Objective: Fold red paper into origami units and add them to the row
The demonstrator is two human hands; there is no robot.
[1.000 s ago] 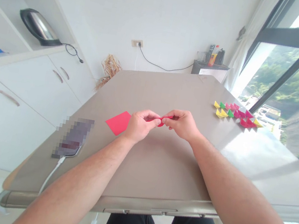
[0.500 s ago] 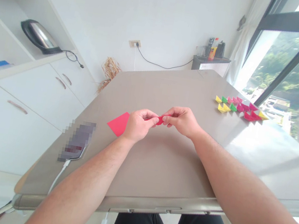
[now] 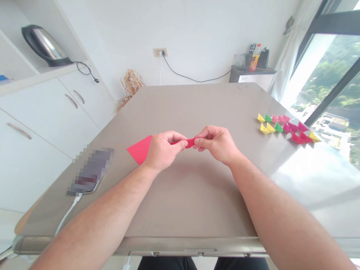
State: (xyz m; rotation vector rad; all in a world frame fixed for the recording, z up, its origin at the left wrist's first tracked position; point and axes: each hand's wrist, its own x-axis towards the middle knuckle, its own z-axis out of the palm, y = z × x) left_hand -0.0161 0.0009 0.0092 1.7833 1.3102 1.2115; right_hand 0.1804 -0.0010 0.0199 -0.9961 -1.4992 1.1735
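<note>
Between fingers (image 3: 181, 144), red paper (image 3: 190, 142) crosswise

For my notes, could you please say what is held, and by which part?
Left hand and right hand pinch red paper between them, either side of its visible middle; ends unclear.

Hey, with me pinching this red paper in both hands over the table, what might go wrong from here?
The red paper is pinched between the left grip and right grip, so uneven pulling might tear or crease it.

The loose red sheet is partly hidden behind the left grip, so lowering that hand could nudge or bend it.

The white cable runs close beside the left forearm in this view, so it might get snagged.
</note>
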